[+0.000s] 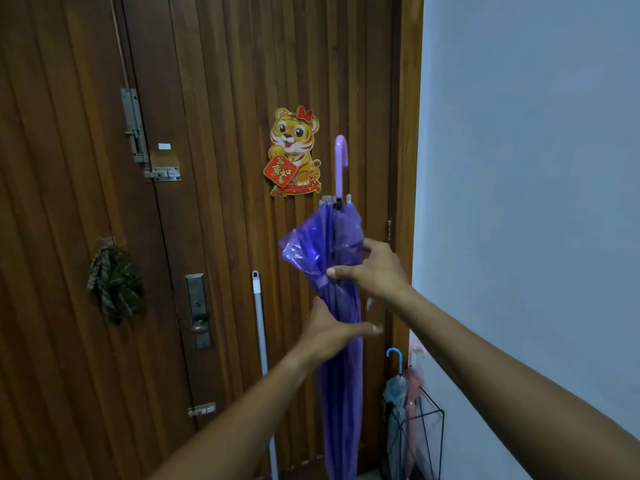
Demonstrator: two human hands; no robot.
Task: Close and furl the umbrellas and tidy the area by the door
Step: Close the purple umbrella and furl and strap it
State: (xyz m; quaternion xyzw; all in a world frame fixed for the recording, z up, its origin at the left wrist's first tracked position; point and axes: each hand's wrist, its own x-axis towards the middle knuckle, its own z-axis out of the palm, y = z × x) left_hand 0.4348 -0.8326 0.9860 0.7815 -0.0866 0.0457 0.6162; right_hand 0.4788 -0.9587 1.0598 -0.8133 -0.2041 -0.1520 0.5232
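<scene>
Before the brown slatted wooden door (214, 202), the left hand (329, 332) grips a translucent purple plastic umbrella (341, 393) upright; the right hand (374, 268) pinches its loose folds. Right of the door a black wire stand (426, 414) fills the corner; the door's tiger sticker (294, 150) writing is illegible.

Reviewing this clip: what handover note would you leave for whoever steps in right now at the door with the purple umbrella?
Left grip holds the purple umbrella round its furled lower part, hook handle up.
Right grip pinches the strap against the canopy; the folds above it bulge loose.
Wire stand in the corner holds a blue-handled umbrella and a pink umbrella, both closed.
Done: purple umbrella closed, lower part furled.
Left: secure the strap, tidy the top folds, then probably put it in the stand. A white pole leans on the door.
</scene>
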